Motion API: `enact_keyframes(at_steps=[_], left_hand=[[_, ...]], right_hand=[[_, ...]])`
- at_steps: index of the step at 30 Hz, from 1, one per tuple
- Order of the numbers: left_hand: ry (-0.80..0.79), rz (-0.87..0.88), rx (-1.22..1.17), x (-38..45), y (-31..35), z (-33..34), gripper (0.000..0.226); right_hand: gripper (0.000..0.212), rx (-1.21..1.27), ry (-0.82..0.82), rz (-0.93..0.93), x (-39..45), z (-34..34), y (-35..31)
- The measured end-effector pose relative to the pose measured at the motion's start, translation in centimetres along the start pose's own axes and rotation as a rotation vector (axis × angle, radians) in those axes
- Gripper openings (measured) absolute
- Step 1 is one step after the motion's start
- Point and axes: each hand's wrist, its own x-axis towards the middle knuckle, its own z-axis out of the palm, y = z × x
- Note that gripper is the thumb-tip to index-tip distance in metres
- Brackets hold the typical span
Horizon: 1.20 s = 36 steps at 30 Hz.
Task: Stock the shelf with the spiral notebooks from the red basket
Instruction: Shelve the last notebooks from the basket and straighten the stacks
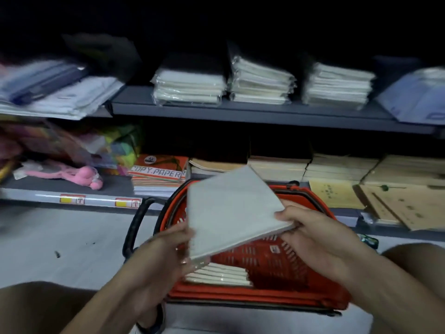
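Note:
A grey-white notebook (231, 210) is held tilted above the red basket (277, 261), which stands on the floor in front of the shelves. My left hand (173, 251) grips its lower left corner. My right hand (310, 232) grips its right edge. More notebooks (216, 276) lie stacked inside the basket at its left. On the upper shelf (240, 112) stand three stacks of wrapped white notebooks (190, 85).
The lower shelf (72, 189) holds a copy-paper pack (159, 174), pink toys (81, 175), colourful bags and brown paper stacks (337, 167). Blue folders (419, 95) sit at upper right, papers at upper left. The basket's black handle (134, 225) hangs left. My knees frame the bottom corners.

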Motion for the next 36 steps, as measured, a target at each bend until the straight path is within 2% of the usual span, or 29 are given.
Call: enact_keyframes(at_steps=[3, 6, 10, 18, 22, 24, 28, 32, 34, 36], left_hand=[[-0.039, 0.313, 0.159, -1.7, 2.1, 0.3, 0.039], [-0.018, 0.496, 0.222, -2.7, 3.7, 0.3, 0.039], [0.064, 0.531, 0.174, -2.7, 5.1, -0.2, 0.039], [0.163, 0.541, 0.165, 0.0, 6.6, -2.0, 0.042], [0.093, 0.612, 0.261, 1.4, 11.1, -1.7, 0.039], [0.117, 0.638, 0.265, 2.8, 14.1, -1.8, 0.037], [0.196, 0.581, 0.159, 6.8, 19.6, -2.2, 0.034], [0.198, 0.602, 0.118, 10.1, 23.4, -1.6, 0.028], [0.24, 0.673, 0.015, 10.9, 24.2, -1.0, 0.026], [0.299, 0.745, -0.072, 10.9, 23.3, -0.5, 0.031]], right_hand=[[0.041, -0.001, -0.087, -0.066, -0.7, 0.9, -0.8], [0.047, -0.181, -0.021, -0.206, -0.5, 2.0, -0.8], [0.045, -0.195, 0.026, -0.289, 0.6, 3.2, -0.8], [0.059, -0.149, -0.013, -0.322, 3.9, 4.0, -0.7], [0.052, -0.117, -0.055, -0.386, 7.2, 5.8, -3.4], [0.05, -0.091, -0.08, -0.398, 9.6, 6.9, -5.4], [0.043, 0.016, -0.127, -0.345, 14.3, 8.8, -9.3], [0.033, 0.126, -0.078, -0.303, 18.1, 10.2, -11.9], [0.04, 0.161, -0.065, -0.324, 18.9, 10.5, -12.6], [0.052, 0.093, -0.048, -0.388, 18.9, 10.3, -12.7]])
